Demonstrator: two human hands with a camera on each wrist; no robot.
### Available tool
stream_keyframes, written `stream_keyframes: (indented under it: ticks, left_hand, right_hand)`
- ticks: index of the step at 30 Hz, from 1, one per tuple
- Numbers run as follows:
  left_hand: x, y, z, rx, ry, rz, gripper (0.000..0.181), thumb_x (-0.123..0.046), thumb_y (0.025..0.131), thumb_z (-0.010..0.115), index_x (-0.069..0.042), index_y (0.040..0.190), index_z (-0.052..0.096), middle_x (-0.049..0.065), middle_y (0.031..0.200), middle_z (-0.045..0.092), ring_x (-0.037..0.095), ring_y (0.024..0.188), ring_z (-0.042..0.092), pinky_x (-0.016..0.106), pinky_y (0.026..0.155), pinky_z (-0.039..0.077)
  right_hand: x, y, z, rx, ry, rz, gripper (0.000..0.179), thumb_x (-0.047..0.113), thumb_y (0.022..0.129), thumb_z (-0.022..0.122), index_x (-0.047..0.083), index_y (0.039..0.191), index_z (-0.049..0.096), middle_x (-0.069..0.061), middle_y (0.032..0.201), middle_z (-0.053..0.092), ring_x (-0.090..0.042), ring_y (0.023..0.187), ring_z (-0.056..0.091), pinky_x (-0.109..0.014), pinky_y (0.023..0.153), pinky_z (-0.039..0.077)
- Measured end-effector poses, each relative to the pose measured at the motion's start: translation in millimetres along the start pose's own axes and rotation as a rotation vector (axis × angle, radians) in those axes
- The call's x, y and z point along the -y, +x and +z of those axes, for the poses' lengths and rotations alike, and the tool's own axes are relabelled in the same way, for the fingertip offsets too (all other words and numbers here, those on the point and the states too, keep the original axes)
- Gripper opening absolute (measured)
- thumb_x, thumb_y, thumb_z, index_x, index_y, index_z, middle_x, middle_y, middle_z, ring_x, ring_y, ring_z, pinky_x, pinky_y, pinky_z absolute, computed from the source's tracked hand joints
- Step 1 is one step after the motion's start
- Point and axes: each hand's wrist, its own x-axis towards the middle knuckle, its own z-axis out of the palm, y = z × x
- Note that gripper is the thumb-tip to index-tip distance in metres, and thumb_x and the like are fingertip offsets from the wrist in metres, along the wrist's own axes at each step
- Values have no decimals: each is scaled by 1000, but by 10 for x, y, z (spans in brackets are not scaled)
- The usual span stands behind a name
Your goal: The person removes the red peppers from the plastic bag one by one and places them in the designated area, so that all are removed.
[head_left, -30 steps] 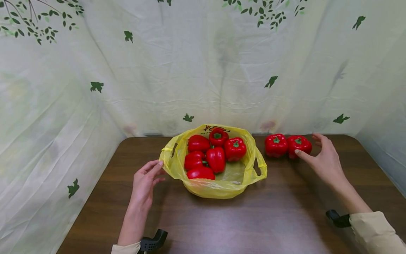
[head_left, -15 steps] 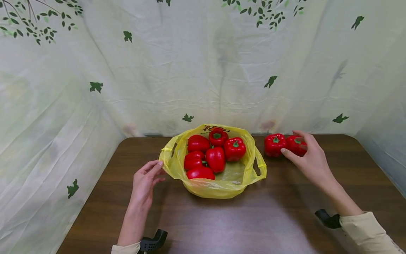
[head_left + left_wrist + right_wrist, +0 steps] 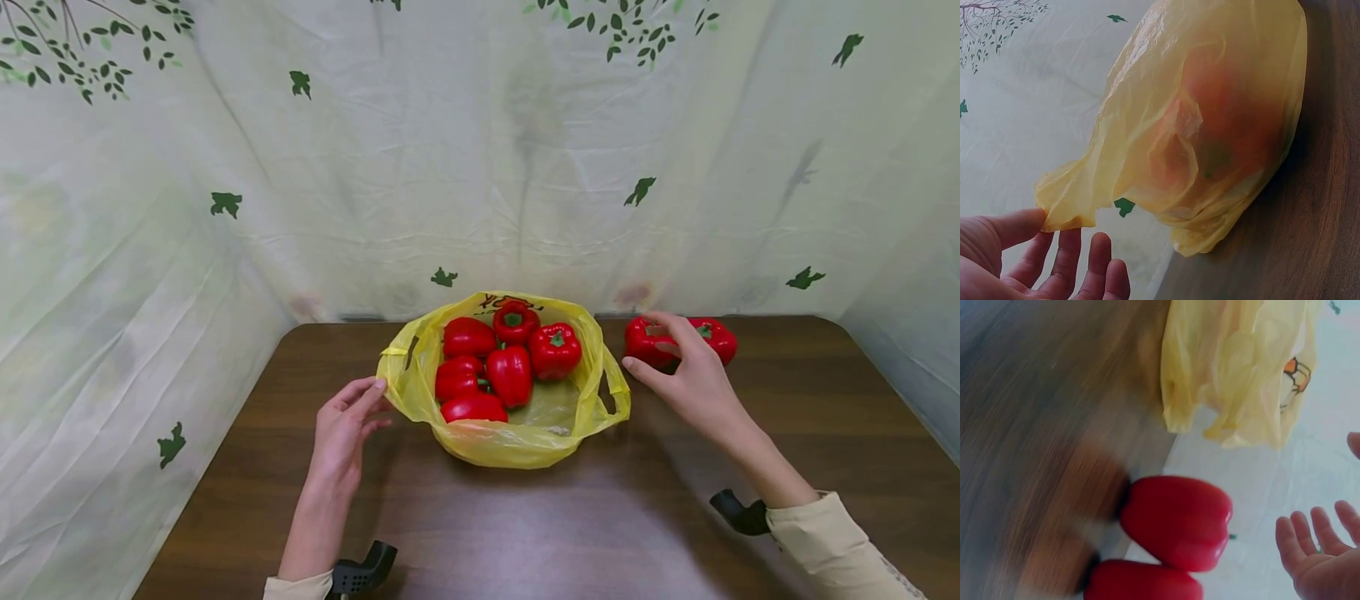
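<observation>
A yellow plastic bag [image 3: 495, 450] stands wide at the mouth, several red bell peppers [image 3: 512, 377] lying inside. My left hand [image 3: 343, 433] pinches its left handle [image 3: 1069, 200] between thumb and fingers. Right of the bag, two more red bell peppers lie side by side on the table. My right hand [image 3: 688, 379] is over the left pepper [image 3: 639, 340], fingers spread and partly covering it; the right pepper [image 3: 718, 337] shows behind the hand. In the right wrist view a gap separates the fingers [image 3: 1302, 532] from the nearer pepper [image 3: 1175, 519].
The brown wooden table [image 3: 525, 533] carries the bag and peppers near its back edge. Behind it hangs a pale curtain [image 3: 465, 167] with a leaf print. The bag's right handle [image 3: 617, 404] stands close to my right thumb.
My right hand has moved left, from around the right pepper to over the left one, holding nothing. Left hand, bag and peppers stay where they were.
</observation>
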Motion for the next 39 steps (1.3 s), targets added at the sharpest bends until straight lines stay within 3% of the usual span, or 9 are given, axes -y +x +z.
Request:
stream_keyframes:
  ticks: [5,17,39]
  left_hand:
    - [-4,1,-1,2,4,-1,20,-28,91,72,-10,100,69,0,94,69,21,88,65,31,76,54]
    - [-6,6,6,-3,7,-1,20,-28,92,72,-10,101,69,0,93,69,22,88,64,31,76,54]
    - [3,8,-6,-1,7,3,22,-28,92,72,-9,102,69,1,94,68,20,86,65,31,76,54]
  right_hand:
    - [49,21,98,23,22,-69,61,18,86,78,9,139,49,-11,134,52,-34,117,53,-55,93,48]
    - [191,117,340,134,131,-111,56,12,88,75,7,137,50,-12,134,52,-30,121,53,-52,97,46]
    - [161,422,614,301,-6,-49,56,18,91,72,10,140,48,-10,137,51,-34,121,54,-52,100,44]
